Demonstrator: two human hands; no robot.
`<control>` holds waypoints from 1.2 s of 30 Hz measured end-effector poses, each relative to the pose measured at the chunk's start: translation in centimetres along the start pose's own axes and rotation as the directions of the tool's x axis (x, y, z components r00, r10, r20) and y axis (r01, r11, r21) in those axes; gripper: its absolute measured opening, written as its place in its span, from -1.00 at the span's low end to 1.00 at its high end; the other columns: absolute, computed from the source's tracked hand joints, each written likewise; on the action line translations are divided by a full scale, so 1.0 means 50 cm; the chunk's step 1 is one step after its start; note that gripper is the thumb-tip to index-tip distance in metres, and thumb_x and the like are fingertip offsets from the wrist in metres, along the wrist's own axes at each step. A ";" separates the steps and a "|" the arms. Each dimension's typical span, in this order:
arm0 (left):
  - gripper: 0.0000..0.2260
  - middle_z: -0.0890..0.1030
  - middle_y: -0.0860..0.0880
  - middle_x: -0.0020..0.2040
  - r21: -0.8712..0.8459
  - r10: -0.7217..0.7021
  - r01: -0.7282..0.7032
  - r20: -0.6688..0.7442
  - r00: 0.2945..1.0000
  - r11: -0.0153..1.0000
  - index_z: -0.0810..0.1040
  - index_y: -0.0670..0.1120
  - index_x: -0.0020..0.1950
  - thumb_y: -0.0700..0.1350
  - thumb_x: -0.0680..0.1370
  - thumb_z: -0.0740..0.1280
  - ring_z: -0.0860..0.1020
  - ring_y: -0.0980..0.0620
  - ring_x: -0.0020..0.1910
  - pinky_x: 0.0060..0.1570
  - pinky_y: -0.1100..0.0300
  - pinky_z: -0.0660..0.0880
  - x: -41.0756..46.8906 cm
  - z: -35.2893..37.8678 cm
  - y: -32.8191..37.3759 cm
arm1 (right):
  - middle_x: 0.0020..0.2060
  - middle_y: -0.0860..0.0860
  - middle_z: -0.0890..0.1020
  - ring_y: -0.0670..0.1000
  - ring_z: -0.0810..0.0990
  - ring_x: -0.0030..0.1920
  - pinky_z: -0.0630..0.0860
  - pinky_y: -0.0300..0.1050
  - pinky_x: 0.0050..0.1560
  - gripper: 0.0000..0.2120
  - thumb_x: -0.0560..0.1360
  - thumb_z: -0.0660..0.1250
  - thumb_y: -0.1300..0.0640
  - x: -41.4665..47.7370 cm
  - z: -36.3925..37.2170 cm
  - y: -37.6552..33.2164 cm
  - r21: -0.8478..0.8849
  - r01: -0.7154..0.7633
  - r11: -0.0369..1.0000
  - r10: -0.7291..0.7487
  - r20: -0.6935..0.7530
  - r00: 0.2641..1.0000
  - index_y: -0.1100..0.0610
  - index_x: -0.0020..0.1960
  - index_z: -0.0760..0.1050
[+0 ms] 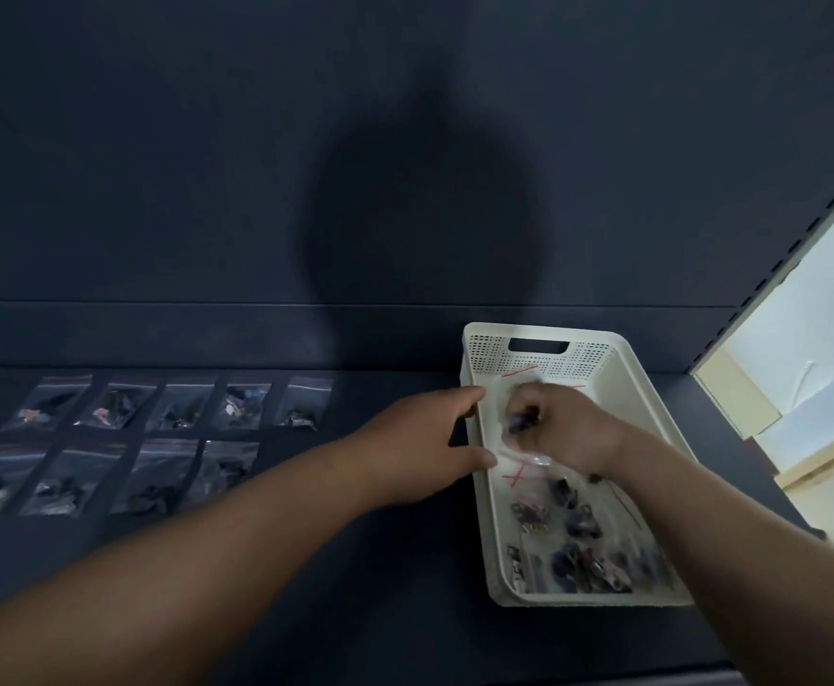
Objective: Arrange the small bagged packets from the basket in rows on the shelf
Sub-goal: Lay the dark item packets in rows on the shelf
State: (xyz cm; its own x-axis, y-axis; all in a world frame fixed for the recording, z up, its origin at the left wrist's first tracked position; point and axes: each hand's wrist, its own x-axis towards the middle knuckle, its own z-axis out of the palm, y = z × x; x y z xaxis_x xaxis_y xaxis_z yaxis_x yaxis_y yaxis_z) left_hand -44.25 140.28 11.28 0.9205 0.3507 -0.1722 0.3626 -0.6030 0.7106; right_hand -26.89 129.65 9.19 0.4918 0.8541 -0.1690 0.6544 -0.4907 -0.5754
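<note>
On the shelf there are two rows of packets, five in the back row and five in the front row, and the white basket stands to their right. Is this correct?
Not fully. The front row holds four packets, not five, as the head view shows. The back row does hold five, and the white basket stands to their right.

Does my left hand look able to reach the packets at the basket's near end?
Probably yes: left hand is at the open basket's rim; right hand grips a packet farther back, leaving near packets uncovered.
</note>
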 end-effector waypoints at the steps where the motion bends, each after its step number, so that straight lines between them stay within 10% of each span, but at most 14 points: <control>1: -0.24 0.40 0.15 0.41 -0.012 0.002 -0.003 -0.006 1.000 1.000 0.24 0.16 0.47 0.27 0.28 0.31 0.35 0.19 0.38 0.37 0.09 0.32 0.003 0.002 0.003 | -0.26 -0.03 0.54 -0.04 0.51 -0.24 0.43 -0.29 -0.23 -0.86 0.37 0.41 0.32 -0.008 -0.016 -0.002 0.180 -0.043 0.983 0.049 -0.030 0.998 0.13 -0.18 0.50; 4: -0.33 0.43 0.14 0.37 -0.058 0.013 -0.019 -0.102 0.995 0.998 0.31 0.11 0.44 0.17 0.35 0.39 0.39 0.18 0.34 0.35 0.09 0.35 0.009 -0.008 0.017 | -0.26 0.00 0.52 -0.06 0.51 -0.28 0.47 -0.24 -0.27 -0.81 0.41 0.39 0.39 -0.029 -0.063 -0.029 0.643 -0.091 0.761 0.125 -0.007 0.992 0.13 -0.15 0.49; 8: -0.37 0.54 0.07 0.15 -0.336 -0.047 -0.007 -0.151 0.987 0.942 0.39 0.06 0.34 0.10 0.31 0.50 0.55 0.10 0.10 0.16 0.08 0.51 -0.001 -0.035 0.060 | -0.29 0.01 0.55 -0.10 0.58 -0.35 0.53 -0.27 -0.35 -0.83 0.43 0.36 0.40 -0.051 -0.085 -0.106 0.832 -0.055 0.552 0.059 0.027 0.998 0.18 -0.09 0.47; 14: -0.87 0.61 -0.06 -0.20 -0.660 -0.171 0.012 -0.177 0.969 0.751 0.48 -0.11 -0.03 -0.21 0.49 0.40 0.61 0.06 -0.24 -0.14 0.16 0.57 -0.043 -0.075 0.066 | -0.35 0.04 0.57 -0.04 0.56 -0.37 0.52 -0.26 -0.37 -0.82 0.44 0.41 0.20 -0.054 -0.048 -0.204 0.845 -0.101 0.526 0.030 0.100 0.995 0.14 -0.11 0.40; 22: -0.79 0.63 -0.08 -0.27 -0.811 -0.302 0.097 -0.101 0.948 0.576 0.54 -0.10 -0.09 -0.37 0.52 0.20 0.58 0.06 -0.34 -0.26 0.19 0.53 -0.112 -0.145 -0.024 | -0.31 0.07 0.63 -0.01 0.59 -0.32 0.54 -0.19 -0.24 -0.90 0.54 0.24 0.28 -0.049 0.035 -0.293 0.898 -0.146 0.415 0.032 0.146 0.989 0.16 -0.13 0.47; 28: -0.83 0.54 -0.06 -0.34 -0.912 -0.430 0.234 0.073 0.900 0.336 0.46 -0.10 -0.23 -0.24 0.50 0.14 0.53 0.01 -0.37 -0.41 0.24 0.45 -0.171 -0.199 -0.090 | -0.31 0.06 0.62 0.00 0.57 -0.31 0.49 -0.17 -0.29 -0.91 0.41 0.25 0.24 -0.049 0.092 -0.353 0.973 -0.224 0.062 0.034 0.222 0.974 0.13 -0.25 0.49; 36: -0.88 0.47 0.04 -0.43 -0.786 -0.450 0.314 0.052 0.892 0.533 0.58 -0.03 -0.13 0.00 0.49 0.38 0.38 0.13 -0.47 -0.47 0.29 0.26 -0.208 -0.219 -0.134 | -0.42 0.04 0.59 -0.07 0.54 -0.46 0.46 -0.27 -0.50 -0.81 0.51 0.17 0.35 -0.047 0.149 -0.404 0.944 -0.266 0.197 0.048 0.262 0.964 0.13 -0.18 0.44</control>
State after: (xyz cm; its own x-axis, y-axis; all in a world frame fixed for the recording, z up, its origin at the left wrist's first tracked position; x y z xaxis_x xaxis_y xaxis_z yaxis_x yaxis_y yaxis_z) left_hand -57.87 148.52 15.78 0.6654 0.5467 -0.5082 0.3679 0.3522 0.8606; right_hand -45.54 138.82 15.26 0.3552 0.8447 -0.4004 -0.5440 -0.1615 -0.8234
